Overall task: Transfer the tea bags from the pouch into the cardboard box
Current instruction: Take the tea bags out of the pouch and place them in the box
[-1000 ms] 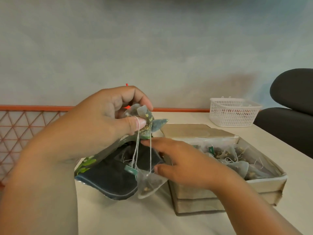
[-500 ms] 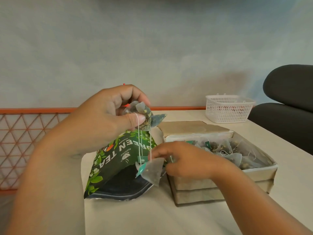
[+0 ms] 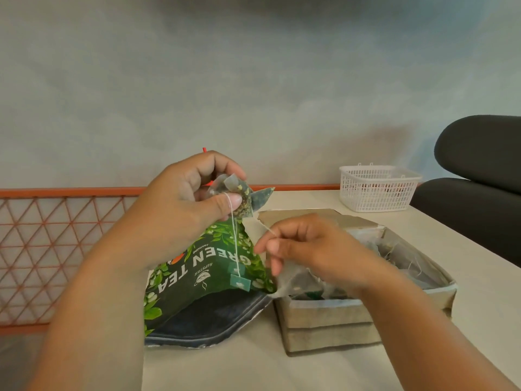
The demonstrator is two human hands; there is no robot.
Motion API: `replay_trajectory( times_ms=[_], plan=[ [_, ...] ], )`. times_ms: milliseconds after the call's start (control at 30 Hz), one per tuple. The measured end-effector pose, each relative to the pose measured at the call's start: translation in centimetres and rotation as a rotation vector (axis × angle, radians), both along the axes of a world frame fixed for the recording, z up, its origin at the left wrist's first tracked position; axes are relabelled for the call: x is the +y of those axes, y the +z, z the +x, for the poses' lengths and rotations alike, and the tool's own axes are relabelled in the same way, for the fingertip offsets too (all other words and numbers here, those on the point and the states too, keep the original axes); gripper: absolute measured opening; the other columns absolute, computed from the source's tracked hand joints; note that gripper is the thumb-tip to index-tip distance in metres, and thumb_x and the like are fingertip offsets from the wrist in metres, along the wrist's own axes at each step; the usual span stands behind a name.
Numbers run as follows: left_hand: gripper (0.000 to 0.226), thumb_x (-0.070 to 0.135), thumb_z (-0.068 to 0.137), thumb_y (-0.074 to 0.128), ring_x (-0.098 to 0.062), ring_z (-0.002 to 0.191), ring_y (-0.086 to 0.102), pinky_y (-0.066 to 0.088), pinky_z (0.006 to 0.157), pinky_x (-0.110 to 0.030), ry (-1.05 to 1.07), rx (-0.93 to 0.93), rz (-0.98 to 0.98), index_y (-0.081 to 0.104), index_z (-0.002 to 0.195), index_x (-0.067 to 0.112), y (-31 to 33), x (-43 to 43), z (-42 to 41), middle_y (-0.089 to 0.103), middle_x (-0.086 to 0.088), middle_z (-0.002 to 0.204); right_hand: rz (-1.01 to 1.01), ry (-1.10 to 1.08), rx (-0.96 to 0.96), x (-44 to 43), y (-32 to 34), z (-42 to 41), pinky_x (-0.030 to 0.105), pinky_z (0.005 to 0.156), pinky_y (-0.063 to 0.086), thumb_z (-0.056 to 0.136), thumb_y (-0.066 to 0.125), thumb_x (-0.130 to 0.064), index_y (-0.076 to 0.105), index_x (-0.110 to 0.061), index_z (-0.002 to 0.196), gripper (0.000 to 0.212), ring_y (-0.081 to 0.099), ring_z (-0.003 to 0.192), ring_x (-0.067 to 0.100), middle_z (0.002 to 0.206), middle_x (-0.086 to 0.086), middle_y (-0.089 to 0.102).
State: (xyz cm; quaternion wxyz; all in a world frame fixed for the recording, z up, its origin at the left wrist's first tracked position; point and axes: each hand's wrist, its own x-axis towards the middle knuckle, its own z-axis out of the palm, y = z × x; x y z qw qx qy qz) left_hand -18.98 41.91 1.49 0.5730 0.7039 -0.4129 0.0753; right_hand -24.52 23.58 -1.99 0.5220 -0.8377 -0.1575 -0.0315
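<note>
Quick note from my end of the feed. The thing to watch is the clump of tea bags [image 3: 238,197], up in the air above the pouch [image 3: 197,277], with the left hand [image 3: 180,210] gripping it between thumb and curled fingers [image 3: 225,203]. One string [image 3: 234,244] hangs straight down from it to a teal tag [image 3: 240,283] dangling in front of the pouch's print.

The right hand [image 3: 324,252] is lower, out at about 4 o'clock from the clump. Its fingers [image 3: 272,246] are curled, pinching a second string [image 3: 263,225] that runs up toward 10 o'clock into the clump. Looks tangled to me, so I think this is a teasing-apart step, not a drop. Under that hand there's a blurry loose tea bag [image 3: 296,279] at the near left corner of the cardboard box [image 3: 332,325]. I can't tell if it's held or just hanging.

The relation that matters is that the box sits at 4 to 5 o'clock from the clump, right under the right hand, so that hand is the nearer one for the drop. The box already has plenty of bags in it. The pouch lies on the counter [image 3: 253,368] touching the box's left side.

Further out there's a white basket [image 3: 377,190] at 1 o'clock, a dark chair [image 3: 479,153] at 2, and an orange lattice rail [image 3: 56,249] at 9.
</note>
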Motion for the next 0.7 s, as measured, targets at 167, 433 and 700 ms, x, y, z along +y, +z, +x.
replay_trajectory(
  times_ms=[167,433,700],
  plan=[
    [0.028,0.006,0.077,0.066,0.0,0.059,0.053,0.049,0.06,-0.016,-0.006,0.0,-0.064,0.064,0.078,0.035,-0.8,-2.3,-0.2,0.058,0.014,0.068,0.274,-0.05,-0.188,-2.7,1.9,-0.9,0.017,0.066,0.046,0.084,0.053,-0.025,0.069,-0.019,0.074,0.02,0.06,0.063,0.011,0.049,-0.003,0.052],
    [0.039,-0.002,0.081,0.06,-0.005,0.065,0.058,0.05,0.06,-0.017,-0.017,0.06,-0.061,0.062,0.072,0.036,-2.3,-5.5,-0.8,0.064,0.01,0.075,0.542,-0.087,-0.258,-4.0,2.4,-0.6,0.017,0.065,0.045,0.083,0.049,-0.028,0.069,-0.021,0.072,0.024,0.055,0.058,0.011,0.052,-0.002,0.051],
    [0.039,-0.001,0.08,0.06,-0.002,0.066,0.058,0.05,0.06,-0.015,0.072,0.055,-0.07,0.064,0.071,0.037,-2.3,-5.2,-0.3,0.067,0.008,0.079,0.248,-0.418,-0.267,-6.6,3.1,-1.1,0.007,0.064,0.041,0.09,0.054,-0.021,0.071,-0.025,0.082,0.019,0.057,0.071,-0.007,0.076,-0.014,0.067]
  ],
)
